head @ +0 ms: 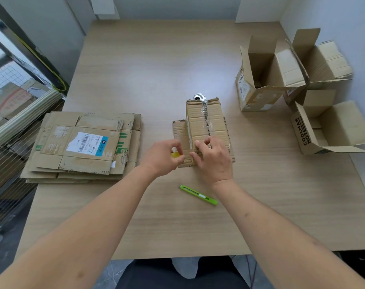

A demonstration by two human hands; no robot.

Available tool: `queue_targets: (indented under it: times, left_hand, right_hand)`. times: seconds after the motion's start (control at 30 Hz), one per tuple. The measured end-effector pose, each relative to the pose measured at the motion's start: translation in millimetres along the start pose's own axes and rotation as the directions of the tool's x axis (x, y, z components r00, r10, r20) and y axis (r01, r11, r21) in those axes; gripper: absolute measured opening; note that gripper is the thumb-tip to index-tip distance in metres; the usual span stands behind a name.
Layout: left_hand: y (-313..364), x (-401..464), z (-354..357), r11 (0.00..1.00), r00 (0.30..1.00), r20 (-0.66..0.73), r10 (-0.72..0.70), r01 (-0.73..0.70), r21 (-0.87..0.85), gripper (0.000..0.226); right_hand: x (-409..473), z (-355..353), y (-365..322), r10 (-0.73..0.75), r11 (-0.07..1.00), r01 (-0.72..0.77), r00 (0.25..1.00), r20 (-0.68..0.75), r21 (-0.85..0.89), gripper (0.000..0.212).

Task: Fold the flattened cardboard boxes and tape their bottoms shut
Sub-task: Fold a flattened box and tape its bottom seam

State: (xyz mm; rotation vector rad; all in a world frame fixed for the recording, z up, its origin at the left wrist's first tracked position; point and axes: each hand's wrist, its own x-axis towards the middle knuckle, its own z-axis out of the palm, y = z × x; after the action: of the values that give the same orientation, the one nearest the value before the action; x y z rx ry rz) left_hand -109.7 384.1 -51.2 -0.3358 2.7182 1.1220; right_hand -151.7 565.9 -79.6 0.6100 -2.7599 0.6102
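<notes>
A small cardboard box (204,119) stands bottom-up at the table's middle, its flaps closed with clear tape along the seam. My right hand (212,159) rests with curled fingers on the box's near end, over the tape there. My left hand (162,157) sits just left of the box with fingers curled around a small yellow thing (175,154), mostly hidden, perhaps a tape roll. A stack of flattened cardboard boxes (83,147) lies at the left of the table.
A green utility knife (198,195) lies on the table (156,59) near my right wrist. Three folded open boxes (267,74) stand at the right side. A round metal grommet (198,97) sits behind the small box. A metal rack stands beyond the table's left edge.
</notes>
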Motion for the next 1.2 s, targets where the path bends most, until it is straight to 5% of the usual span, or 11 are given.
queue_targets:
  times: [0.27, 0.4, 0.5, 0.7, 1.07, 1.2]
  left_hand:
    - [-15, 3, -22, 0.996, 0.994, 0.071, -0.084, 0.083, 0.015, 0.013]
    - [-7, 7, -34, 0.997, 0.995, 0.077, -0.061, 0.064, -0.032, 0.013]
    - [3, 10, -44, 0.996, 0.997, 0.071, -0.038, 0.044, -0.073, 0.013]
    - [20, 13, -66, 0.984, 0.999, 0.037, -0.002, 0.009, -0.18, 0.013]
    - [10, 19, -105, 0.982, 0.992, 0.093, -0.083, 0.098, -0.163, 0.013]
    - [-2, 22, -111, 0.983, 0.993, 0.057, -0.101, 0.108, -0.149, 0.013]
  right_hand:
    - [20, -5, -7, 0.1, 0.983, -0.087, 0.992, 0.072, -0.162, 0.029]
    - [32, -4, -16, 0.196, 0.949, -0.152, 0.971, 0.14, -0.276, 0.046]
    - [36, -6, -17, 0.137, 0.94, -0.052, 0.963, 0.234, -0.336, 0.061]
    - [38, -20, -6, 0.041, 0.99, -0.002, 0.96, 0.276, -0.143, 0.057]
    - [63, 0, -54, 0.433, 0.898, -0.324, 0.774, 0.462, -0.298, 0.108]
    - [70, 9, -65, 0.472, 0.878, -0.368, 0.771, 0.428, -0.304, 0.093]
